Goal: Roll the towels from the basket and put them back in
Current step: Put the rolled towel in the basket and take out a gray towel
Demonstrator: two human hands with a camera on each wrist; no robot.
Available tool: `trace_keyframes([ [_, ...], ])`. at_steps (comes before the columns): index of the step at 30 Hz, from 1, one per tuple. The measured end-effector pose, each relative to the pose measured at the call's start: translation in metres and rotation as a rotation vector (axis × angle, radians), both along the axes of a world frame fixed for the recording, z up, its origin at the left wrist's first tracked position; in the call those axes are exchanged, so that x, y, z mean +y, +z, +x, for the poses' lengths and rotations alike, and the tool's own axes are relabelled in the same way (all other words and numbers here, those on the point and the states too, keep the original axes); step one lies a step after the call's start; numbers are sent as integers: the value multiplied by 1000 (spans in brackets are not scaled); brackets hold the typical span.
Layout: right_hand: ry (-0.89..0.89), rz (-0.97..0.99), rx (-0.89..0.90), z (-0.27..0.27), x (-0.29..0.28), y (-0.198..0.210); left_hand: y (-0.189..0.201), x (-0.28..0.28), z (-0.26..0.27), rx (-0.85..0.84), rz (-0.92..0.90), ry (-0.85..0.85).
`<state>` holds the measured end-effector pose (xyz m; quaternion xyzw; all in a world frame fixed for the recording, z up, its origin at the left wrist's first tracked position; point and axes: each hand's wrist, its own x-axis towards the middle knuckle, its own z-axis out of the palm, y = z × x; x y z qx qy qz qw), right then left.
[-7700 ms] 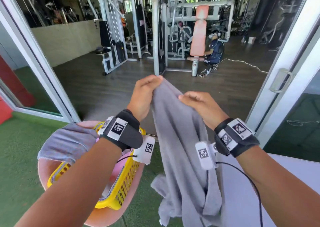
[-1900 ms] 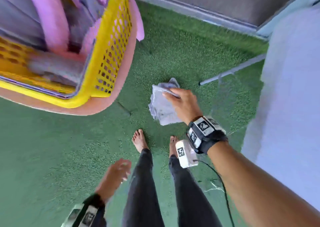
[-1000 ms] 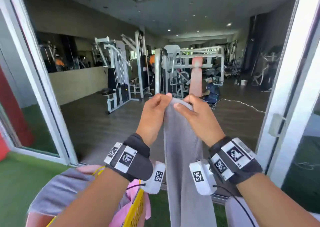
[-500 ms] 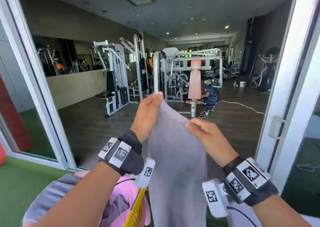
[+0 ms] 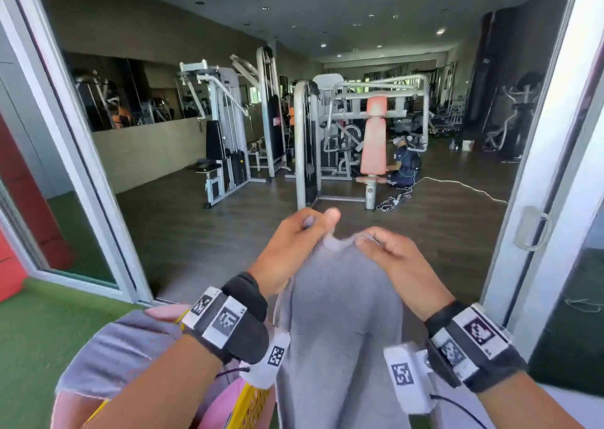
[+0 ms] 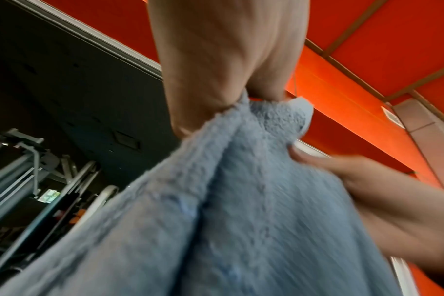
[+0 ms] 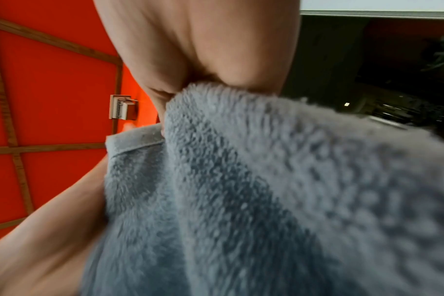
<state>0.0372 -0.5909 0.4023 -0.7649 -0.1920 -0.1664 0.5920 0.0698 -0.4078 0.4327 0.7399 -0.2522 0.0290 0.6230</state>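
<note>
Grey towel (image 5: 340, 330) held up in the air in front of the person, hanging straight down from its top edge. Left hand (image 5: 287, 248) pinches the top left corner, fingers (image 6: 203, 96) clamped on the cloth with the corner poking out just past them. Right hand (image 5: 395, 262) pinches the top edge just beside it, thumb and fingers (image 7: 216, 66) closed tight on a fold. The two hands are near each other, top edge sagging slightly between them. Towel body drops below both wrists and out of the bottom of the head view. Yellow basket (image 5: 248, 405) at lower left, just beside the hanging towel, with pink cloth (image 5: 219, 409) in it and another grey towel (image 5: 111, 353) draped over its far left rim. Green turf (image 5: 36, 340) underneath.
</note>
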Motion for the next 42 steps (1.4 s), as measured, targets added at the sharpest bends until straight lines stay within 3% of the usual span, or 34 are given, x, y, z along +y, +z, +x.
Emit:
trace_keyframes([
  [3, 62, -30, -31, 10, 0, 22, -16, -17, -21, -8, 16, -167],
  [9, 12, -65, 165, -32, -19, -28, -9, 4, -19, 141, -374, -63],
  [12, -54, -93, 102, -46, -23, -23, -25, -4, -32, 166, -227, -61],
  [15, -37, -77, 30, -49, -11, 4, -44, -28, -60, 178, -74, -218],
  [20, -91, -125, 164, -77, -16, -15, -35, -13, -53, 228, -387, -216],
  [22, -158, -182, 210, -96, -28, -32, -35, -4, -50, 265, -432, -182],
  [26, -241, -212, 114, -115, -44, -31, -46, -20, -68, 227, -212, -147],
  [29, -158, -285, 43, -110, -41, -13, -56, -47, -90, 222, -51, -291],
  [32, -92, -277, 25, -99, -47, -11, -61, -68, -95, 319, -58, -331],
  [35, -71, -308, 127, -90, -74, -26, -68, -67, -84, 366, -156, -205],
  [38, -14, -475, 304, -74, -109, -49, -81, -55, -74, 345, -193, -28],
  [42, 121, -692, 383, -31, -132, -69, -107, -40, -86, 299, -237, 294],
])
